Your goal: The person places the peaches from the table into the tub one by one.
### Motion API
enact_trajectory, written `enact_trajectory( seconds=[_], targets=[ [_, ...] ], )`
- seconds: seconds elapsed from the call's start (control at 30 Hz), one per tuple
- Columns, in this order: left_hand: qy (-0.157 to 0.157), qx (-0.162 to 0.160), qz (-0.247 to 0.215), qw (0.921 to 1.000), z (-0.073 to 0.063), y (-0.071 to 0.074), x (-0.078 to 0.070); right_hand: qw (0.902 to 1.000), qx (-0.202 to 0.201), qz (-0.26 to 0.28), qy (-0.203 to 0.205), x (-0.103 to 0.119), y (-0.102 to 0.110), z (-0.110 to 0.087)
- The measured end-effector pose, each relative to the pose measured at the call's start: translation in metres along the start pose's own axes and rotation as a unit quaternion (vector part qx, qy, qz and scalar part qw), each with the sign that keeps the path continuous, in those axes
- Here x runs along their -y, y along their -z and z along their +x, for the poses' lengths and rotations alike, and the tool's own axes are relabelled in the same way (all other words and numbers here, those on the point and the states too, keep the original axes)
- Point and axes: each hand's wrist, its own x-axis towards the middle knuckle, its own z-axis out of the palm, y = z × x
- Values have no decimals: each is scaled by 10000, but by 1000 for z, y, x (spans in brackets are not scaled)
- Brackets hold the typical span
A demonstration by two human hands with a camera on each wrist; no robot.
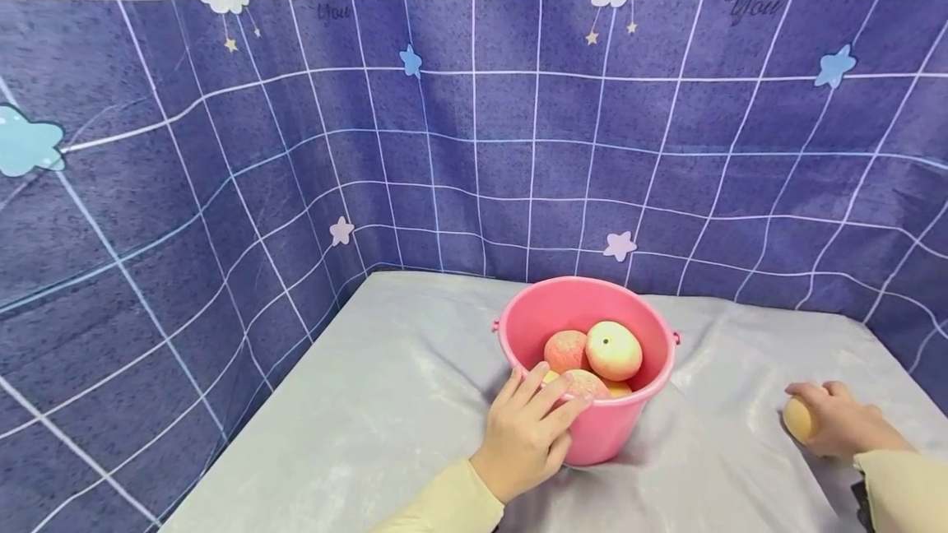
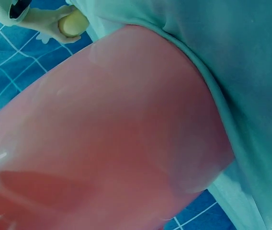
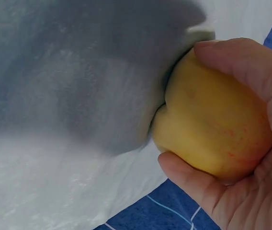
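Observation:
A pink bucket stands upright on the grey cloth, and its wall fills most of the left wrist view. My left hand grips the near left rim, fingers over the edge and thumb against the outside. Inside lie several fruits, among them a pale round one with a dark dot and a reddish one. Off to the right, my right hand holds a yellow peach with a red blush and a cleft, low over the cloth, thumb and fingers on opposite sides.
Grey shiny cloth covers the table with soft wrinkles. A blue curtain with white grid lines, stars and clouds rises behind the table and along its left side. Small handle knobs stick out from the bucket's rim.

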Motion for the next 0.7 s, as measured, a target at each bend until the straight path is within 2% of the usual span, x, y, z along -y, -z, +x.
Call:
enact_trajectory(
  seconds=[0.33, 0.7],
  targets=[
    [13, -162, 5, 9999, -1, -3, 0, 9998, -141, 122, 56, 2, 0, -3],
    [51, -286, 65, 9996, -3, -7, -1, 9997, 95, 209, -125, 7, 6, -2]
  ],
)
